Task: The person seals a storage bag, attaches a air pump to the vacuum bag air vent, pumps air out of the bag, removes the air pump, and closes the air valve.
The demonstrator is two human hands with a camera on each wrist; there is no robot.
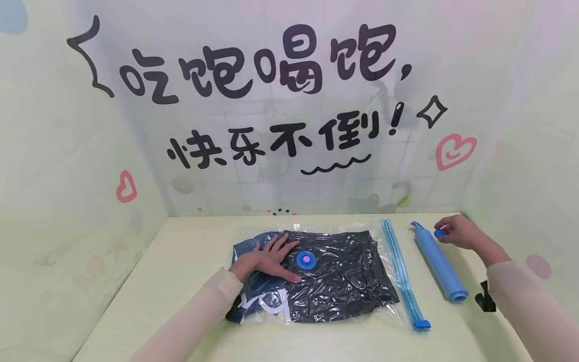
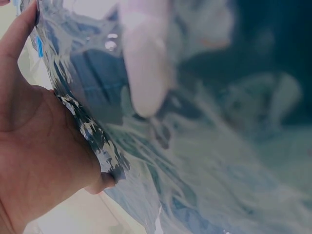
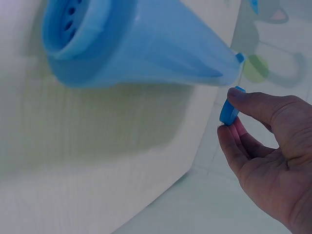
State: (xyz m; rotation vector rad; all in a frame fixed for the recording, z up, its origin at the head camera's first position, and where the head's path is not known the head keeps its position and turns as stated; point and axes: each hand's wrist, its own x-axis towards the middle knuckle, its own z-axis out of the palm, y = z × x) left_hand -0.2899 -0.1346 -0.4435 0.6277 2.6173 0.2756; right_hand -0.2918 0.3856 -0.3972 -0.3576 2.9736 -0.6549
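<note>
A transparent vacuum storage bag (image 1: pixel 377 236) lies flat with dark folded clothes (image 1: pixel 339 291) inside. On its top is a round blue valve (image 1: pixel 306 260) with a pink centre. My left hand (image 1: pixel 269 261) rests on the bag left of the valve, fingers spread over the plastic. At the right, my right hand (image 1: pixel 463 234) pinches a small round blue cap (image 3: pixel 229 106) between thumb and fingers, above the table. Just left of that hand lies a blue hand pump (image 1: pixel 439 264); the right wrist view shows holes in its near end.
A blue zip strip (image 1: pixel 400 271) runs along the bag's right edge, with a blue slider (image 1: pixel 421 325) at its near end. A black object (image 1: pixel 486 299) shows beside the right sleeve. The pale table (image 1: pixel 149 296) meets printed fabric walls (image 1: pixel 289 196) at the back and sides.
</note>
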